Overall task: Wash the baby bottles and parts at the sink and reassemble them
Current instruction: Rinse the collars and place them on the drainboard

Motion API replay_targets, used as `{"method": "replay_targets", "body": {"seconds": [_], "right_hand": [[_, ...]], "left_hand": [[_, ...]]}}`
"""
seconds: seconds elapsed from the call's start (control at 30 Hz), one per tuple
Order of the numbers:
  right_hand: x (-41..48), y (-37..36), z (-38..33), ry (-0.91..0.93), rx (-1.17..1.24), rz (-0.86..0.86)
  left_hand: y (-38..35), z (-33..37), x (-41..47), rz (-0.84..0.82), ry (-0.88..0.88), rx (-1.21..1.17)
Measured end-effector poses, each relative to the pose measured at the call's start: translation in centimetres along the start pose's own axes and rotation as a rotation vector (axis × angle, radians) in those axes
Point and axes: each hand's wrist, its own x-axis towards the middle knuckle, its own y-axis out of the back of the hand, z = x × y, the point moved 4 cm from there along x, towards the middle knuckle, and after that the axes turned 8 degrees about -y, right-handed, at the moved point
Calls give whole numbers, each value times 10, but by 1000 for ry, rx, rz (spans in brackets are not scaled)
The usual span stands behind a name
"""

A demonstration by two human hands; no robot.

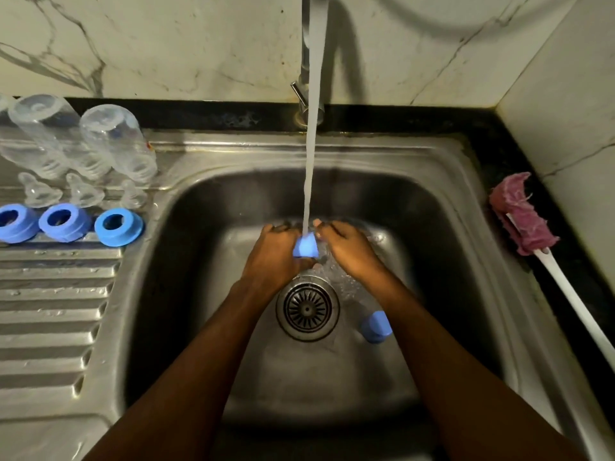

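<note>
As water (312,144) runs from the tap (307,78) into a steel sink (432,201), a person rinses a blue cap (305,247) from a baby bottle directly under the stream. The left hand (273,254) grips the cap, its fingers curled round the near side. The right hand (349,249) brings bent fingers to the cap's far side, though splashing water hides whether they pinch it or only rub it. The cap sits between the two hands, above and just behind the drain (307,307). Its narrower end points up and away from the person into the falling water, so its long axis runs roughly along the stream.

A second blue cap (376,326) waits on the sink floor, right of the drain and just beside the right forearm. It lies back toward the person from both hands and is nearer the right one, the likelier hand to fetch it. It looks tipped over, but which way its mouth faces cannot be made out.

On the draining board (50,311) to the left, clear bottles (116,144) stand upside down behind a row of teats (83,191) and blue rings (118,226). A bottle brush (519,221) lies on the dark counter (499,144) at right. Reassembly appears not yet begun.
</note>
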Motion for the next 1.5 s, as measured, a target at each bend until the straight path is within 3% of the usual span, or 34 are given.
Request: {"method": "replay_targets", "body": {"seconds": [0.17,0.33,0.5,0.57,0.63,0.7,0.77,0.83,0.93,1.0,1.03,1.1,1.17,1.23,1.27,1.3,1.33,1.4,1.47,1.5], "right_hand": [[6,-8,6,32,-10,-94],[2,-12,1,-7,56,-170],[0,-11,-1,-150,290,-109],[-3,-15,0,-166,294,-99],[-4,-19,0,-78,228,-48],[-2,-22,-1,101,88,35],[-4,-26,-3,284,-84,57],[-7,-30,-3,381,-169,9],[-10,-32,-5,349,-168,69],[-1,-33,1,37,-5,81],[2,-38,3,-203,133,-9],[0,-46,3,-504,279,-156],[0,-42,0,-414,151,-72],[-7,-34,-8,46,-116,135],[-13,-35,-12,217,-202,159],[-16,-35,-16,285,-270,165],[-13,-38,-16,213,-267,162],[2,-41,-7,-181,-236,33],[0,-38,-3,-473,97,-132],[-3,-38,-4,-456,217,-150]], "left_hand": [[8,-2,-2,101,53,-69],[15,-7,-3,222,47,-379],[0,6,-5,91,160,-665],[-7,9,-8,101,205,-646],[-6,8,-10,166,288,-594],[-7,3,-13,157,495,-780],[-8,1,-20,-54,718,-1030],[-8,1,-22,-148,784,-1105],[1,3,-15,108,625,-771],[8,7,-15,259,459,-394],[11,10,-16,274,381,-240],[11,10,-17,262,314,-130],[2,-2,-14,223,485,-328],[-12,-8,-14,151,750,-831],[-17,-7,-15,117,802,-951],[-17,-5,-15,101,781,-927],[-13,-5,-13,110,704,-768],[1,-4,-14,232,548,-379],[9,3,-14,335,424,-237],[8,3,-14,328,431,-265]]}}
